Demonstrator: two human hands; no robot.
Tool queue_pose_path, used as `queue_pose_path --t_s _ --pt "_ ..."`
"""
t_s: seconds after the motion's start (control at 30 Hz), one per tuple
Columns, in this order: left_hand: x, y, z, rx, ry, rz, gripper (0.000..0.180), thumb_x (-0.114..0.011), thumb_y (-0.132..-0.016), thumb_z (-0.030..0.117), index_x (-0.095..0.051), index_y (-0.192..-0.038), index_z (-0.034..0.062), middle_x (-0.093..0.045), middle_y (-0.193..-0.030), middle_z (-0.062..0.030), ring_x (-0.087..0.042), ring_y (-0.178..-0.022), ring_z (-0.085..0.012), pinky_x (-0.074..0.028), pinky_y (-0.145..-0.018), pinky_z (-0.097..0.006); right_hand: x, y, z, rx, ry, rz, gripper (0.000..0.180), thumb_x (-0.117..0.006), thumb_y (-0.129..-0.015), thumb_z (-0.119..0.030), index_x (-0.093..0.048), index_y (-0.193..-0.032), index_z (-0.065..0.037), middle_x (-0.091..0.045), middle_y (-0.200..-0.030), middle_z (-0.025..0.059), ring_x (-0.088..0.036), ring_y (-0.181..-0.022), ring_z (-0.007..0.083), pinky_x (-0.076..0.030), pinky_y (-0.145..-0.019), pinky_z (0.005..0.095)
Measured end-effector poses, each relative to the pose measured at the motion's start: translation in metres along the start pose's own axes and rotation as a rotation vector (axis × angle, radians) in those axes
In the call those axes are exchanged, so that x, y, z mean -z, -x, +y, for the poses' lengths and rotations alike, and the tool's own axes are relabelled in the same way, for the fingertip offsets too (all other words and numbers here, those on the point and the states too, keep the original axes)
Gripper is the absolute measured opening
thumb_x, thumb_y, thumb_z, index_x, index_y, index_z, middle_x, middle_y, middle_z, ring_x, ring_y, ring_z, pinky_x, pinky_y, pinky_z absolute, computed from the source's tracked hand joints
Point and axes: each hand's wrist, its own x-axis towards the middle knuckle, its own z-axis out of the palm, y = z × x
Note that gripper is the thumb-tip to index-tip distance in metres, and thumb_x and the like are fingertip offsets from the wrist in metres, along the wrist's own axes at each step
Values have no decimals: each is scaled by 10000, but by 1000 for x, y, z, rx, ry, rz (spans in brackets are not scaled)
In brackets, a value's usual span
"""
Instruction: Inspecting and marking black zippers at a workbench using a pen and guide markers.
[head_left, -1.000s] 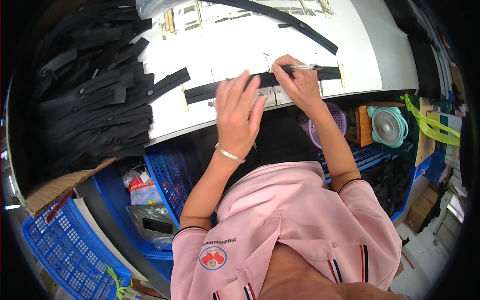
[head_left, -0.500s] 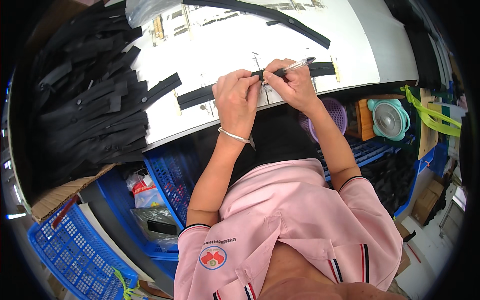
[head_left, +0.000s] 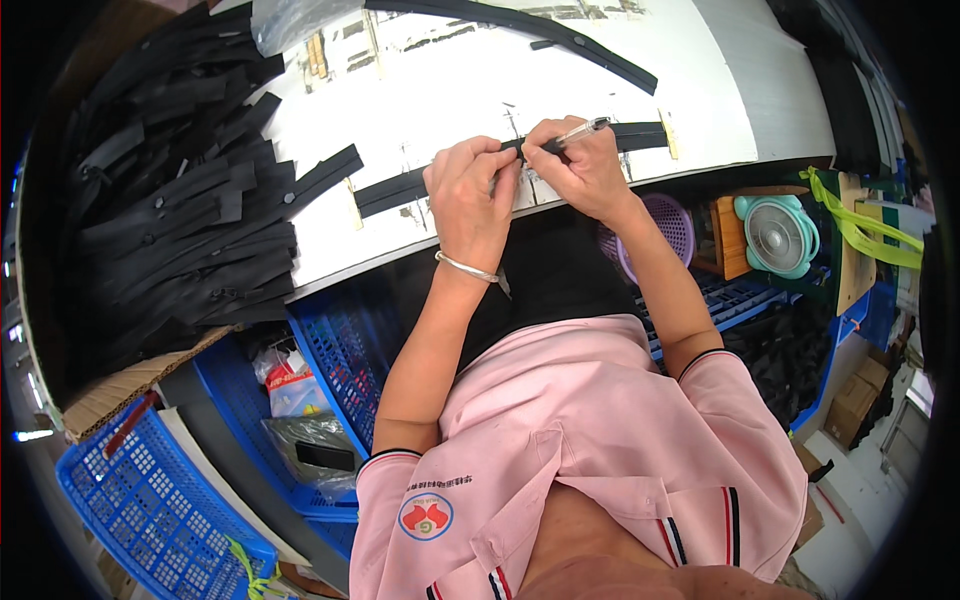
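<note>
With the right hand (head_left: pixel 578 172), grips a slim, clear-barrelled pen (head_left: pixel 588 128) at a long, flat black fabric strip (head_left: pixel 393 191) lying along the near edge of a white tabletop (head_left: pixel 460 95); with the left hand (head_left: pixel 468 195), drawn narrow, touches its middle (pinching or pressing, hard to tell). Works right of heaped black fabric pieces (head_left: pixel 180 205).

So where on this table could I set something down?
The white table is bare in the middle, between the upper strip and the lower strip. More room lies right of the upper strip, onto the grey panel. It's crowded at left, under the black pile, and near the front edge, where the left hand and right hand are.
</note>
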Motion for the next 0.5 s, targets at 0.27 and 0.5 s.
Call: queue_pose_path --t_s 0.27,0.5 --pt "4 1 0 -6 -18 -19 116 -813 -820 89 -790 -934 89 -719 -1026 -16 -641 -955 -201 -452 -877 -336 48 13 -5 -340 -394 138 125 -620 -962 -86 -674 -885 -4 -657 -763 -3 -542 -669 52 -440 -619 224" --pt "4 1 5 24 -53 -48 120 -804 -833 74 -790 -953 73 -722 -1052 -35 -640 -977 -208 -453 -909 -336 85 24 36 -393 -176 201 160 -649 -995 -154 -698 -902 -33 -623 -736 -33 -521 -664 35 -413 -592 220"
